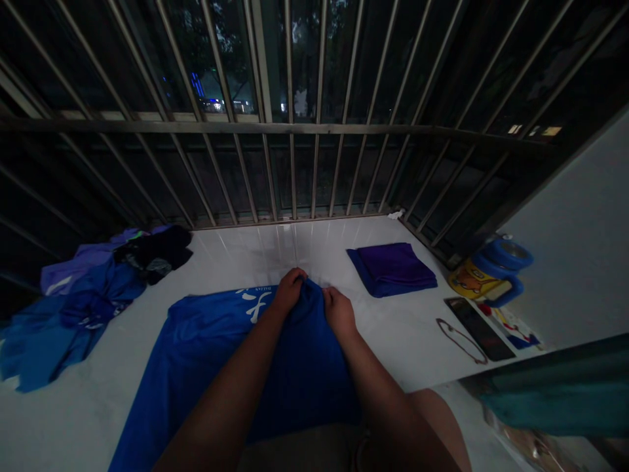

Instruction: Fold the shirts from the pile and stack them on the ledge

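A blue shirt (211,347) with white lettering lies spread over the white ledge in front of me. My left hand (289,290) pinches the shirt's far edge, just right of the lettering. A little farther right, my right hand (339,311) is closed on the same edge near its corner. Between the two hands the fabric is bunched and slightly raised. Beyond my right hand rests a folded stack of blue and purple cloth (398,267).
Crumpled purple, blue and black clothes (98,282) are heaped at the left. On the right stand a blue and yellow mug (484,272), a phone (479,328) and a looped cord (459,342). Metal window bars (289,128) run along the back of the white ledge (393,341).
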`<state>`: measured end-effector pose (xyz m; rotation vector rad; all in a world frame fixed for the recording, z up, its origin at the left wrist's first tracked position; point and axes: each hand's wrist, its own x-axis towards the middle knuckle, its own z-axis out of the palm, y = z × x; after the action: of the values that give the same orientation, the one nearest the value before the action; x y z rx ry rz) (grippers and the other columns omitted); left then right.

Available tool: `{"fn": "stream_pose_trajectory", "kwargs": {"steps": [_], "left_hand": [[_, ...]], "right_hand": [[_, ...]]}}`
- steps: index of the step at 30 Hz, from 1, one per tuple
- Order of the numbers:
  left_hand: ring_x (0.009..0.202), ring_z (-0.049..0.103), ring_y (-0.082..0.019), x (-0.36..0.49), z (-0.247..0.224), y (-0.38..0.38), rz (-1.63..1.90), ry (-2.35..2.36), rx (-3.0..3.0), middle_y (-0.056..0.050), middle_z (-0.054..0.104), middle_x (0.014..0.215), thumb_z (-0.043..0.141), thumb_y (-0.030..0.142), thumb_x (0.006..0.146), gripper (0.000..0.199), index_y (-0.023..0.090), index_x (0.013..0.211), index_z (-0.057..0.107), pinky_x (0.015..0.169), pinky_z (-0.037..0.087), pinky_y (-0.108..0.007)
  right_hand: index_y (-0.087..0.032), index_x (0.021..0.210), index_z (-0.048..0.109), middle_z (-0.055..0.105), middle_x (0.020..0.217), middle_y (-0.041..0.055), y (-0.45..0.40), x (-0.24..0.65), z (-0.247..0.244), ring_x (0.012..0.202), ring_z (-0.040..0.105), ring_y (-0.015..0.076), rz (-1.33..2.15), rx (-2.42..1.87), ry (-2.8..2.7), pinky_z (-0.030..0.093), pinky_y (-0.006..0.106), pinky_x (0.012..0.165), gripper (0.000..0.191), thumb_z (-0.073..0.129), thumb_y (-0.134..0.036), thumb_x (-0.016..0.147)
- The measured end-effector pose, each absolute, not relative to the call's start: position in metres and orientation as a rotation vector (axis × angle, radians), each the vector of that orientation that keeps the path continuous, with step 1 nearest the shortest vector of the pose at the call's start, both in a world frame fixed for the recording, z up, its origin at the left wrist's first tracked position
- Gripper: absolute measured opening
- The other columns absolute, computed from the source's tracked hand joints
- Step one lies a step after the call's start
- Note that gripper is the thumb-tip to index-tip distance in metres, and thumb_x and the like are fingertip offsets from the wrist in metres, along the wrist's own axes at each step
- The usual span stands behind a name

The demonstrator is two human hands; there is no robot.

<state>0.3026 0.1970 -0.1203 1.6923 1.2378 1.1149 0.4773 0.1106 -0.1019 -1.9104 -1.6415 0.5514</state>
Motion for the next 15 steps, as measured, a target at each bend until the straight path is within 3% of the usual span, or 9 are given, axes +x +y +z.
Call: {"fn": "stream_pose_trajectory", "kwargs": {"steps": [8, 15], "left_hand": [[0.102, 0.068, -0.022, 0.303, -0.122, 0.198, 1.120, 1.242, 1.706, -0.001, 0.072, 0.099, 0.050, 0.008, 0.080, 0.021, 0.025, 0.084, 0.061, 0.101, 0.054, -0.036], [0.099, 0.068, -0.022, 0.304, -0.121, 0.197, 1.097, 1.269, 1.729, -0.001, 0.072, 0.097, 0.052, 0.011, 0.086, 0.020, 0.026, 0.090, 0.066, 0.099, 0.056, -0.036]], "right_hand": [[-0.022, 0.099, 0.075, 0.081, 0.096, 0.0085, 0.109, 0.477, -0.098, 0.089, 0.075, 0.0225, 0.514, -1.911, -1.602, 0.047, 0.027, 0.079, 0.033, 0.048, -0.033, 0.114], [-0.020, 0.116, 0.071, 0.076, 0.115, 0.0110, 0.096, 0.465, -0.084, 0.104, 0.071, 0.0236, 0.402, -1.866, -1.697, 0.050, 0.030, 0.095, 0.026, 0.059, -0.043, 0.110]]}}
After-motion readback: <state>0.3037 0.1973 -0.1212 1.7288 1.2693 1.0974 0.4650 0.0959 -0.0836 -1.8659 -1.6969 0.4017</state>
